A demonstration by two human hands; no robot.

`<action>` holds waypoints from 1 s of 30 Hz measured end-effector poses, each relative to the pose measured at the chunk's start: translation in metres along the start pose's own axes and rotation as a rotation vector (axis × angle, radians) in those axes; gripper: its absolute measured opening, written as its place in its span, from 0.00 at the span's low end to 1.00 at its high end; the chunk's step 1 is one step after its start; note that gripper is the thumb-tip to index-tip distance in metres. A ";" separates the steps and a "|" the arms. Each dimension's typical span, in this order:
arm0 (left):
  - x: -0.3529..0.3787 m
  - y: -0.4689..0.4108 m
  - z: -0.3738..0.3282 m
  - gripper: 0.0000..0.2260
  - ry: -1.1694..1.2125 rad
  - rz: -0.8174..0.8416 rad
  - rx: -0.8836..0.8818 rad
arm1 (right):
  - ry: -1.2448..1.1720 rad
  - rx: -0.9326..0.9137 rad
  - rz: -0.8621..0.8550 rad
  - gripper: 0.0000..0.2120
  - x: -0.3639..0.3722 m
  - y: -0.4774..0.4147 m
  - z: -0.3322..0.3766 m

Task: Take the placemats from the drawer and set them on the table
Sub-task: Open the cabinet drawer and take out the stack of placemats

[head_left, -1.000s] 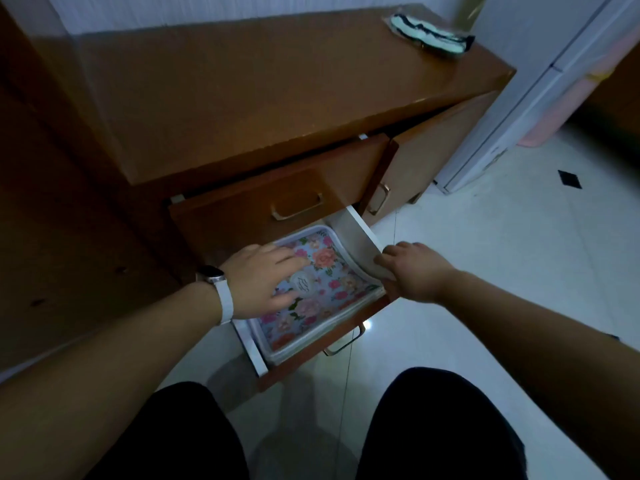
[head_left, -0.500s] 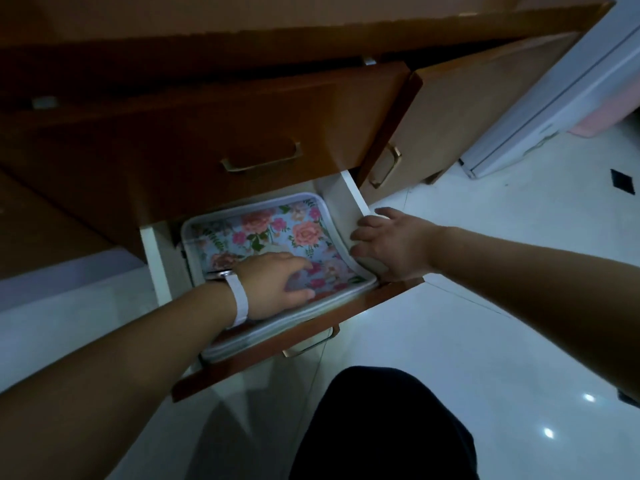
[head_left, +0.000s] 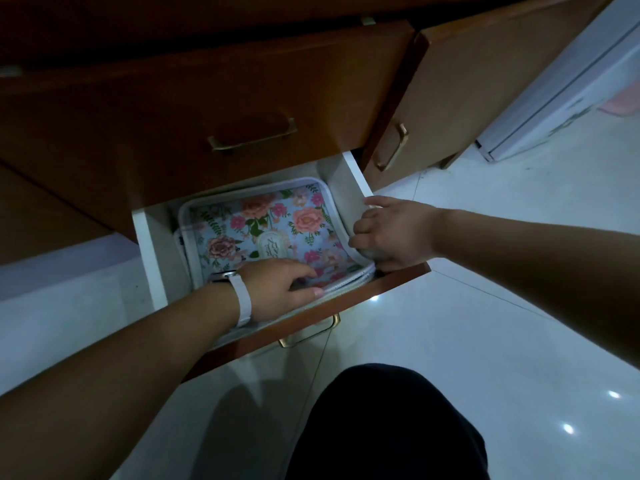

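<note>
A person's two bare hands work at a stack of floral placemats (head_left: 263,226) lying in the pulled-out lower drawer (head_left: 391,278) of a brown wooden cabinet. The left hand (head_left: 280,289), a white watch band (head_left: 242,299) on its wrist, presses on the near edge of the stack, fingers (head_left: 304,275) laid over the top mat and the thumb against the layered white-trimmed edges, pinching them. The right hand (head_left: 388,233) curls around the stack's right edge, which bends upward against the drawer's white right wall (head_left: 349,188); its fingers are closed on that raised edge, the thumb resting on the wall's top rim. The mats fill most of the drawer floor, with a narrow strip of bare room along the left wall (head_left: 149,251) and almost none on the right. The closed upper drawer front (head_left: 207,109), with a brass handle (head_left: 252,138), overhangs the back of the stack, so open space lies only toward the person. Glossy white floor tiles (head_left: 485,289) surround the drawer, and a dark-clothed knee (head_left: 384,427) sits below it.
</note>
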State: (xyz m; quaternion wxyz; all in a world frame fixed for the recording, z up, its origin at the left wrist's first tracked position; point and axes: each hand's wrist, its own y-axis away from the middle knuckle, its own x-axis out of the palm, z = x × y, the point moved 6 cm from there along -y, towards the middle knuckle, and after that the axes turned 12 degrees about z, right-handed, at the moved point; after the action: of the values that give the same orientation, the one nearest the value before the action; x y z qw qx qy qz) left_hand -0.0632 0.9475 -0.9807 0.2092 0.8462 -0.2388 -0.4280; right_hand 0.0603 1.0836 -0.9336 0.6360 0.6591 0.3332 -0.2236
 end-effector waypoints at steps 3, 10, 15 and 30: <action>0.000 -0.001 -0.009 0.25 -0.010 -0.020 0.001 | -0.037 0.015 -0.101 0.22 0.003 0.005 -0.003; -0.011 -0.010 -0.027 0.22 -0.050 -0.102 0.020 | -0.078 0.060 -0.188 0.14 0.009 0.004 -0.004; -0.018 -0.011 -0.032 0.14 -0.149 -0.200 0.030 | -0.140 0.103 -0.219 0.13 0.011 0.004 -0.006; -0.022 -0.017 -0.035 0.10 -0.071 -0.342 0.010 | -0.355 0.225 -0.346 0.08 0.007 0.001 -0.004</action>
State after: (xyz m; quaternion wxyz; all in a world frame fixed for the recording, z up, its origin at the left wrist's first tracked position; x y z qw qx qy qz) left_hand -0.0418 0.9792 -0.9573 0.1208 0.8597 -0.1009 -0.4859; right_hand 0.0652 1.0888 -0.9372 0.5596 0.6093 0.2971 -0.4768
